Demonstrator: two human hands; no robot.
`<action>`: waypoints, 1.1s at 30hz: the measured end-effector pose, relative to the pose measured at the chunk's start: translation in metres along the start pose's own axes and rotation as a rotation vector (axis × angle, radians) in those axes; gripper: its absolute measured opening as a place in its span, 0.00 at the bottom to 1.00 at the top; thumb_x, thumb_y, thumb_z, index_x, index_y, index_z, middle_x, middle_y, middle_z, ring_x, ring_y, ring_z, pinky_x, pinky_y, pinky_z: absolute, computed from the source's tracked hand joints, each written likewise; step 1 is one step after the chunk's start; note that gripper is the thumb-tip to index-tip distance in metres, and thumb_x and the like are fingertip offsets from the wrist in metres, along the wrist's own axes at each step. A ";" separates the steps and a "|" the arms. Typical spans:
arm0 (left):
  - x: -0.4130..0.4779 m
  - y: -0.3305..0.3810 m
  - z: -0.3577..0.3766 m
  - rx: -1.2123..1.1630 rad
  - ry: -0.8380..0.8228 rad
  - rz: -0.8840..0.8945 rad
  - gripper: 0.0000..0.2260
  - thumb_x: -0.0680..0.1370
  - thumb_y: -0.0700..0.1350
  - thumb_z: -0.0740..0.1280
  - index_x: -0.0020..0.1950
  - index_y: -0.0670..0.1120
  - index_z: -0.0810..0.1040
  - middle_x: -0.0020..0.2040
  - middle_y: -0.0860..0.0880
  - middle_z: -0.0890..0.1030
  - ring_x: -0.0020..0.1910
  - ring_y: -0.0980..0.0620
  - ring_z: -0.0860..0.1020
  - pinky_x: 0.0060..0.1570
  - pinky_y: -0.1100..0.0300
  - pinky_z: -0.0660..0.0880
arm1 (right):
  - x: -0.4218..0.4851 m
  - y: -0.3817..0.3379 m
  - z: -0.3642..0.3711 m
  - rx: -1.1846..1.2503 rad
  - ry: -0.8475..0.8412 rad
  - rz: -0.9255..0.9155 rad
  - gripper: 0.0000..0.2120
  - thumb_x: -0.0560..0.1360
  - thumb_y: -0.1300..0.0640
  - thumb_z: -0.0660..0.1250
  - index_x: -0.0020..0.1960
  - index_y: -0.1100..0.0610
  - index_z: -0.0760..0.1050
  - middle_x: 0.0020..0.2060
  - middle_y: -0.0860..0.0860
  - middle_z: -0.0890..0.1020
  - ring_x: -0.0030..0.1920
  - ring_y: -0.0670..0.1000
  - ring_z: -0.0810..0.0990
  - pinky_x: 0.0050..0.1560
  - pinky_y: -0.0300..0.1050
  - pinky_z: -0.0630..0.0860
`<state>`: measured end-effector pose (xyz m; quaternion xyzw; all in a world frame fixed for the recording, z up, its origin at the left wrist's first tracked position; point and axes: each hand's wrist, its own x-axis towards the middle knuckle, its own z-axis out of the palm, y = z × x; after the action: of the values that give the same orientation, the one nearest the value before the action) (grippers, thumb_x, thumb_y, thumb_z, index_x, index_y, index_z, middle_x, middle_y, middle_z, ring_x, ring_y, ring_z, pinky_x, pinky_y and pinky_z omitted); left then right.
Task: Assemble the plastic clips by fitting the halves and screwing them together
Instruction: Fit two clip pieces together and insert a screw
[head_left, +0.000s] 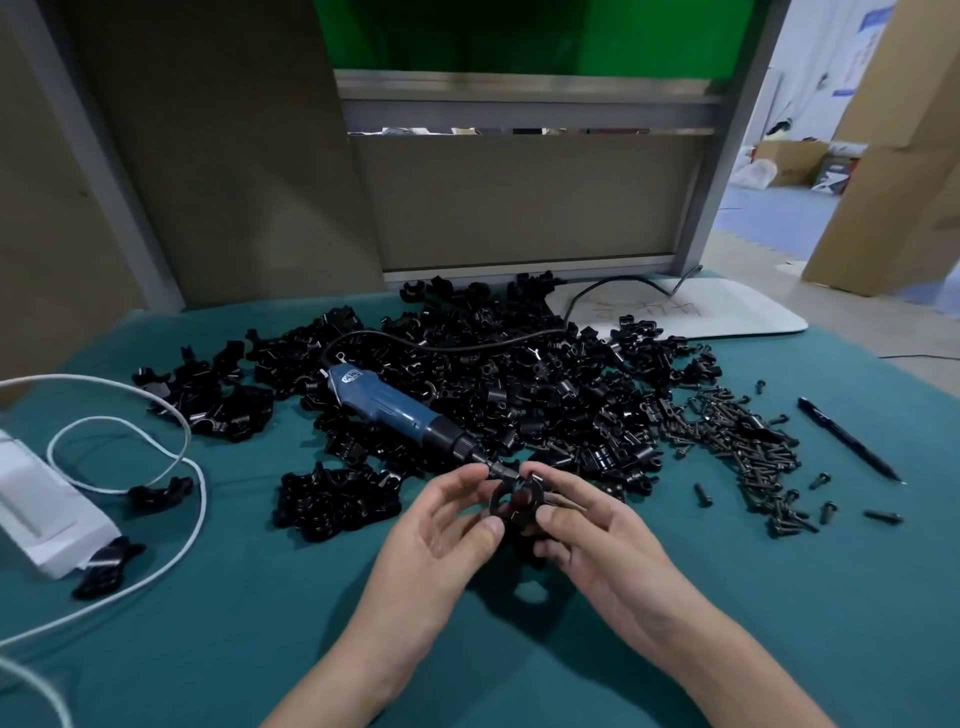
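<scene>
Both my hands hold two black clip halves (511, 505) pressed together into a ring, a little above the teal table. My left hand (441, 530) grips the ring's left side with thumb and fingers. On its right side my right hand (582, 530) pinches it. A big pile of loose black clip halves (519, 395) covers the table behind my hands. The blue electric screwdriver (384, 405) lies on that pile, its bit pointing at the ring. A heap of dark screws (743, 441) lies to the right.
A black pen (847, 439) lies at the far right. A white box (41, 504) with a white cable (171, 545) sits at the left, with assembled clips (156, 493) beside it. A white board (701, 312) lies at the back right, under the screwdriver's black cord.
</scene>
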<state>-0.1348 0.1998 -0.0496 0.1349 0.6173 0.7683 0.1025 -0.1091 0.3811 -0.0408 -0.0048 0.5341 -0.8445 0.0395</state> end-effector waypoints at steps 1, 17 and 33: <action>0.000 0.000 0.000 0.010 -0.004 0.004 0.18 0.77 0.35 0.70 0.65 0.48 0.77 0.59 0.54 0.84 0.61 0.59 0.81 0.55 0.71 0.75 | -0.001 0.000 -0.001 0.015 -0.013 -0.010 0.21 0.69 0.61 0.76 0.61 0.51 0.84 0.55 0.56 0.86 0.50 0.50 0.85 0.49 0.39 0.80; 0.004 -0.010 0.000 0.008 0.033 -0.043 0.25 0.69 0.49 0.74 0.66 0.49 0.78 0.60 0.53 0.84 0.62 0.55 0.81 0.65 0.56 0.75 | -0.001 0.008 -0.001 -0.498 0.052 -0.237 0.32 0.73 0.58 0.77 0.67 0.30 0.74 0.62 0.43 0.83 0.63 0.46 0.82 0.62 0.39 0.78; -0.004 -0.011 0.010 0.123 0.005 0.092 0.17 0.78 0.37 0.70 0.65 0.50 0.78 0.59 0.56 0.84 0.62 0.57 0.81 0.57 0.70 0.75 | -0.004 0.011 0.001 -0.395 0.027 -0.188 0.20 0.76 0.52 0.72 0.64 0.36 0.79 0.63 0.41 0.83 0.65 0.41 0.80 0.61 0.29 0.73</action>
<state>-0.1275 0.2103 -0.0585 0.1672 0.6567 0.7332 0.0573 -0.1047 0.3759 -0.0506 -0.0512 0.6868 -0.7234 -0.0484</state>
